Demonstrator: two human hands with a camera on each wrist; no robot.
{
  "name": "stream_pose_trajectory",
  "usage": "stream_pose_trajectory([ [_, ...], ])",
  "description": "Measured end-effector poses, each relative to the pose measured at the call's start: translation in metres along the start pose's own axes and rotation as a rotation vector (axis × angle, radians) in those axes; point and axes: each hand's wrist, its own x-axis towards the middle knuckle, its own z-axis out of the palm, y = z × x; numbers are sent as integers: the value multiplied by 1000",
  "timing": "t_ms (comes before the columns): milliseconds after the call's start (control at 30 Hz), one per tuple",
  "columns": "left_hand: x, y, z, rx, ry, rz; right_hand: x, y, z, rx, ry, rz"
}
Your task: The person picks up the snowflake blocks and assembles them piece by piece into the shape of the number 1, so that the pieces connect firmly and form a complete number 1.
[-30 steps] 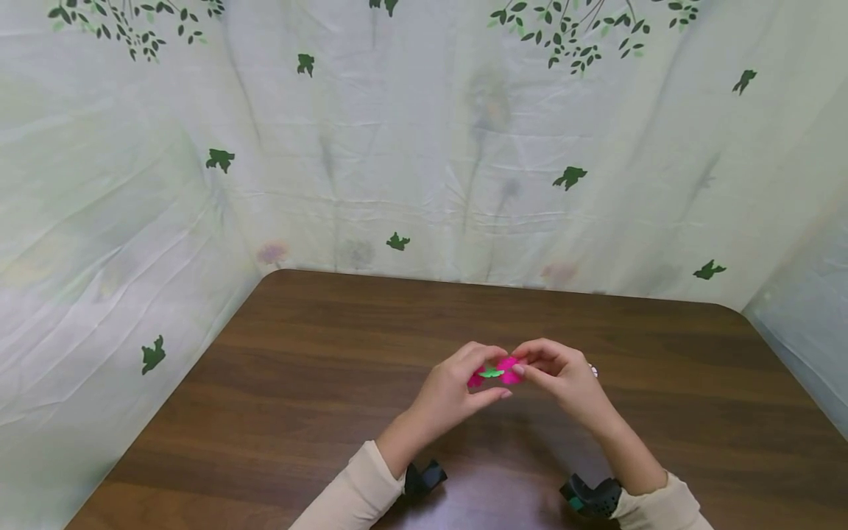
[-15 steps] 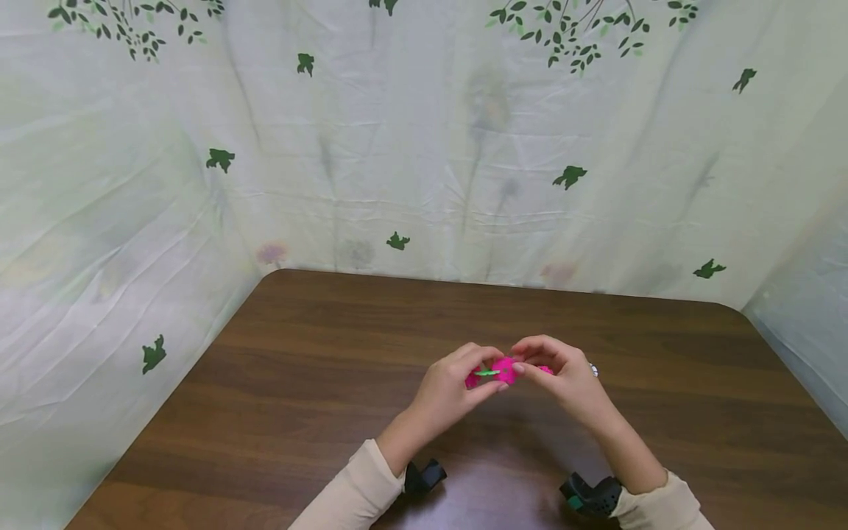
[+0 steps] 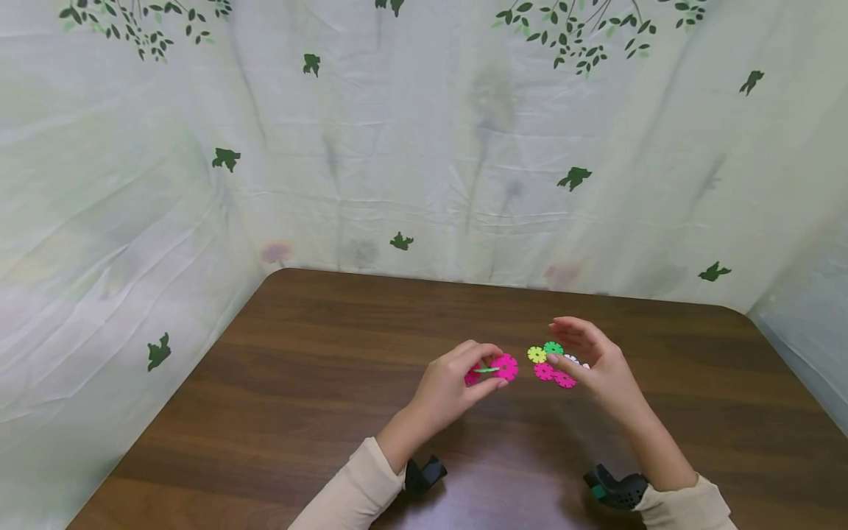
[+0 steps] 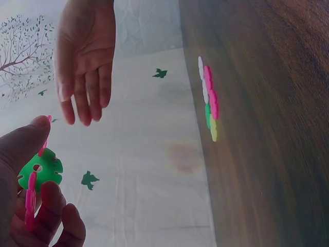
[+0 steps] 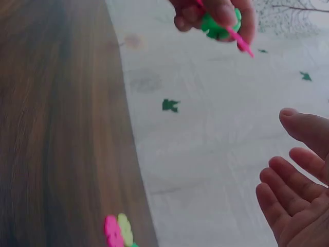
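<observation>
Left wrist, notched green disc, pink discs

Soft light washes the pale cloth while faint glare pools on the dark counter; wrist views look dimmer, hazy.

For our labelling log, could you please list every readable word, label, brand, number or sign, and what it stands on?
None: no text can be read on the held discs, tabletop discs or cloth backdrop.
Any marking on the black wrist devices is too small to read.
</observation>
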Motion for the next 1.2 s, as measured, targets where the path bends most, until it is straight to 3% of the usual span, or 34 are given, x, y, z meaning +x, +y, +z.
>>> stream_pose_trajectory([
  [367, 1, 1, -1, -4, 8, 2, -6, 31, -23, -187, 54, 90],
  [1200, 0, -4, 1, -7, -16, 2, -25, 100, -39, -334, -50, 294],
])
